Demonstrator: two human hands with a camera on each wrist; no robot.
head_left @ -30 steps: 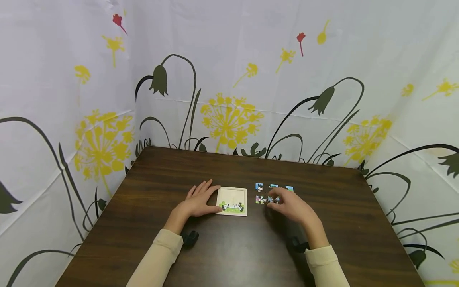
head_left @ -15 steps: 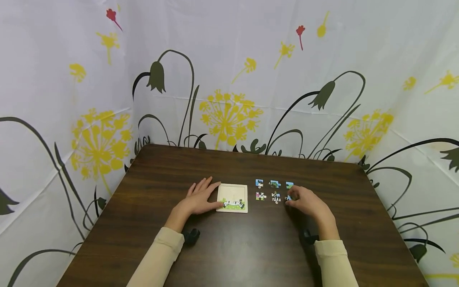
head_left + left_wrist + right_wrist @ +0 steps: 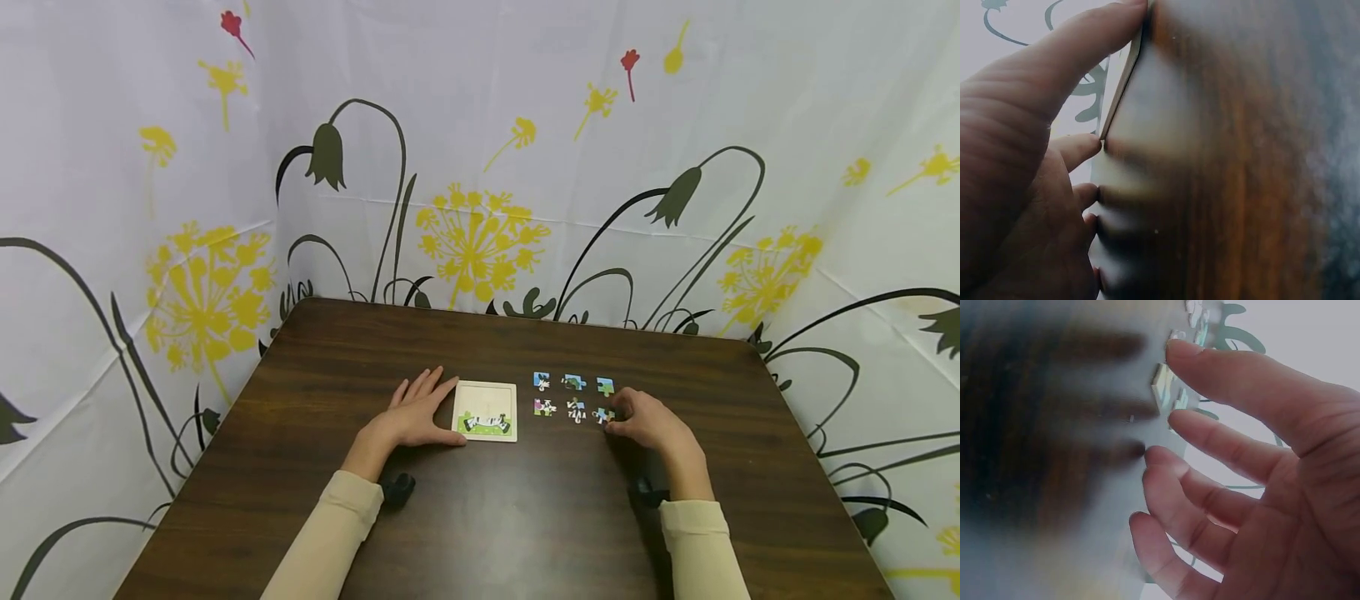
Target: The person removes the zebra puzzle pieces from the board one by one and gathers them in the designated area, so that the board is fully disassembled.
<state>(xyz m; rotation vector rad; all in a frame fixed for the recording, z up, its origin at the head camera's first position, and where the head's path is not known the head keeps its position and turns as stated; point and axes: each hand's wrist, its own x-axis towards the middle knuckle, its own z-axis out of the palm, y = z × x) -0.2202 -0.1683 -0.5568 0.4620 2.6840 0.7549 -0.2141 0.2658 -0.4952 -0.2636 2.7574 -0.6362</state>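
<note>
In the head view, the left hand [image 3: 411, 418] spreads its fingers at the left side of a square wooden puzzle tray [image 3: 486, 384]. Its thumb and index finger touch the tray's left corners. A zebra picture strip [image 3: 487, 426] lies along the tray's near side. The right hand [image 3: 660, 429] is beside the lower right puzzle piece [image 3: 603, 415], with thumb and index finger apart around its right side. In the right wrist view, a piece [image 3: 1162, 386] lies on the table between the parted thumb and index finger of the right hand [image 3: 1241, 469]; whether they touch it, I cannot tell.
Other puzzle pieces lie right of the tray in two rows: upper left [image 3: 542, 381], upper middle [image 3: 574, 382], upper right [image 3: 605, 386], lower left [image 3: 543, 407] and lower middle [image 3: 576, 410]. A flower-patterned curtain [image 3: 465, 125] hangs behind the dark wooden table [image 3: 487, 525].
The right hand has moved right, from the lower middle piece to the lower right one, and its fingers now stand slightly off that piece's middle. The left hand stays at the tray.
</note>
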